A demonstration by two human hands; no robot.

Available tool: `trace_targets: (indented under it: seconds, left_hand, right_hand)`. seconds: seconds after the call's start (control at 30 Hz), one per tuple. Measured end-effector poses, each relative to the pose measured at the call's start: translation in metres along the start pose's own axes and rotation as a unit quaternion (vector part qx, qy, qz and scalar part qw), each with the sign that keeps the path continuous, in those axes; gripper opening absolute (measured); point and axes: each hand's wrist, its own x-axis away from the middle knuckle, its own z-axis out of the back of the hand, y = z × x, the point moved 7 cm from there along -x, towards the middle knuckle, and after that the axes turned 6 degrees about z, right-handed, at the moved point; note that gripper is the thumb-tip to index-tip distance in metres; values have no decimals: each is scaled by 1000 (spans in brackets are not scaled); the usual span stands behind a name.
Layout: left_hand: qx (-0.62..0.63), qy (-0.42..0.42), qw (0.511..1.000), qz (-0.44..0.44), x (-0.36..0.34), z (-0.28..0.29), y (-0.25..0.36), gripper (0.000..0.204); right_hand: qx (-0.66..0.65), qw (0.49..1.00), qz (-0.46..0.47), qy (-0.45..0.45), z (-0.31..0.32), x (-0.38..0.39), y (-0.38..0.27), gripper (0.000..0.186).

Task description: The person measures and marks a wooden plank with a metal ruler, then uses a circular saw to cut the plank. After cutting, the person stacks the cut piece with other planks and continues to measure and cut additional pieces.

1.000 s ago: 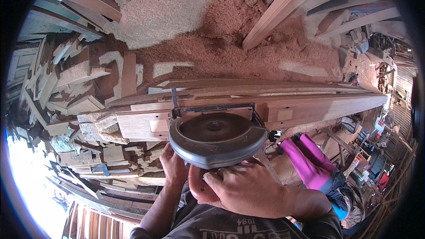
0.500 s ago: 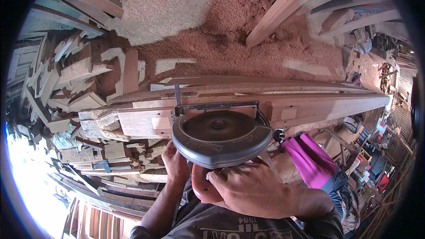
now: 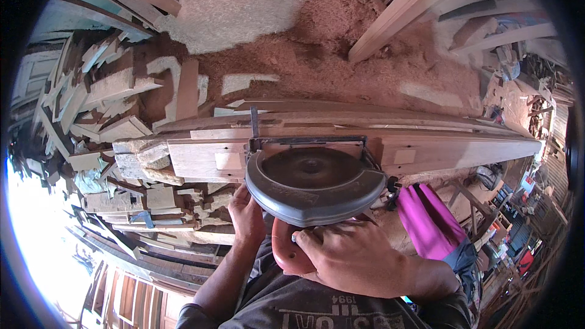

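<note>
One view, from the head: I am looking down on a person working over timber in a dusty workshop.
Circular saw: the grey-guarded circular saw (image 3: 314,204) is at the middle, over a long reddish plank (image 3: 204,152), its round blade face (image 3: 311,167) turned up toward me. I can't tell whether it is spinning.
Metal frame: the saw's dark frame (image 3: 317,141) lies across the plank, and a thin bar (image 3: 254,123) juts away past its left end.
Right hand: the right hand (image 3: 356,253) is wrapped around the saw's orange-red handle (image 3: 289,253), fingers curled in and thumb laid over the top.
Left hand: the left hand (image 3: 247,214) is at the plank's near edge, just beside the guard. Its fingers point up and look close together; I can't tell whether they pinch the plank or only rest by it.
Plank: it runs well out to the right, with one pale square patch (image 3: 228,160) left of the saw and another to the right.
Writing: pale print (image 3: 346,312) crosses the dark shirt (image 3: 268,301), upside down and creased. A mark on the guard is too faint to read.
Around: scrap boards (image 3: 97,113) heap up at left, reddish sawdust (image 3: 317,79) covers the floor beyond, and magenta cloth (image 3: 426,219) shows at right.
</note>
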Motion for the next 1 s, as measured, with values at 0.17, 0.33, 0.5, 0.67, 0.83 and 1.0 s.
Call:
trace_targets:
  seconds: [0.17,0.33,0.5,0.67,0.83,1.0]
  left_hand:
    - [-9,5,1000,-7,0,-5,4,27]
    - [-46,4,999,-21,1,-5,6,26]
    - [5,22,1000,-16,2,-8,6,25]
    - [-45,27,998,-19,3,-7,9,24]
    - [-17,33,999,6,0,-7,3,24]
    - [56,29,998,13,1,-12,3,21]
  right_hand:
    - [-11,1000,-1,-11,0,0,0,42]
    - [-13,1000,12,-1,-2,2,1,41]
    - [1,1000,7,-7,0,0,0,41]
    - [2,1000,8,-7,-1,0,0,41]
    - [5,1000,9,-16,-2,-1,0,45]
    - [14,998,-17,-65,4,-5,-2,47]
